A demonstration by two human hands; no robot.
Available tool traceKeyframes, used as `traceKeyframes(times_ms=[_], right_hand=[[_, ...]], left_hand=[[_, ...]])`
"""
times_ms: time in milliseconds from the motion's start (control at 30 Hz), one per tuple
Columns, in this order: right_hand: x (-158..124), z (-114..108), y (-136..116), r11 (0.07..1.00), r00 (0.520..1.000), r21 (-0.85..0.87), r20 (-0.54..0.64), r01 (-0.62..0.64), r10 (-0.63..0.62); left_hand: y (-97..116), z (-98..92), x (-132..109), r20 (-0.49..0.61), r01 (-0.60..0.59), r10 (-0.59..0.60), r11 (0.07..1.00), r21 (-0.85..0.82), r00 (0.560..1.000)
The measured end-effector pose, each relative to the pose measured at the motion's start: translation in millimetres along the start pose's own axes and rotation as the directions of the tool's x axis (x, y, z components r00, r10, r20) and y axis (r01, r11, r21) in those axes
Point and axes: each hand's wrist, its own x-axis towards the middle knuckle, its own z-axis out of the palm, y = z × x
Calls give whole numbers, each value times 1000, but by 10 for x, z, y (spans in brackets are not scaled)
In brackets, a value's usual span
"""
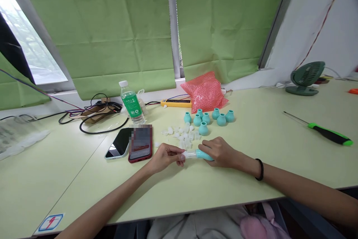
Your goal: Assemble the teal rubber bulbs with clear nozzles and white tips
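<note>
My right hand (220,151) is wrapped round a teal rubber bulb (201,154), which lies on its side just above the table. From the bulb's neck a clear tube (191,154) points left. The fingers of my left hand (167,157) pinch a small white translucent tip (184,154) at the tube's left end. Beyond my hands lies a loose pile of small white and clear plastic pieces (186,134). Several more teal bulbs (203,129) stand upright behind the pile, necks up.
Two phones, one white-edged (119,144) and one red-cased (140,144), lie left of my hands. Behind are a water bottle (131,103), a yellow power strip (176,103), pink bubble wrap (207,91) and cables (97,114). At right are a screwdriver (326,132) and a green fan (307,78).
</note>
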Motion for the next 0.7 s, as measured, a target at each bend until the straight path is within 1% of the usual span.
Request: traceKeyframes(times_ms=[100, 167, 267, 333, 467, 700], right_hand=[[-2, 18, -16, 995, 996, 77, 56, -70, 65], [1, 27, -28, 979, 992, 166, 65, -117, 108], [12, 30, -47, 931, 984, 320, 61, -178, 167], [20, 28, -59, 894, 978, 395, 78, -209, 195], [34, 21, -76, 838, 963, 474, 137, -271, 234], [54, 18, -110, 726, 950, 615, 162, -309, 268]], left_hand=[[-10, 33, -18, -30, -17, 17, 1000, 12, 999], [-3, 53, -34, -45, -37, 38, 999, 11, 998], [32, 70, -55, -43, -59, 60, 998, 4, 997], [54, 73, -64, -37, -64, 64, 998, 2, 997], [66, 78, -69, -38, -62, 62, 998, -11, 997], [48, 80, -62, -39, -71, 70, 997, -11, 997]])
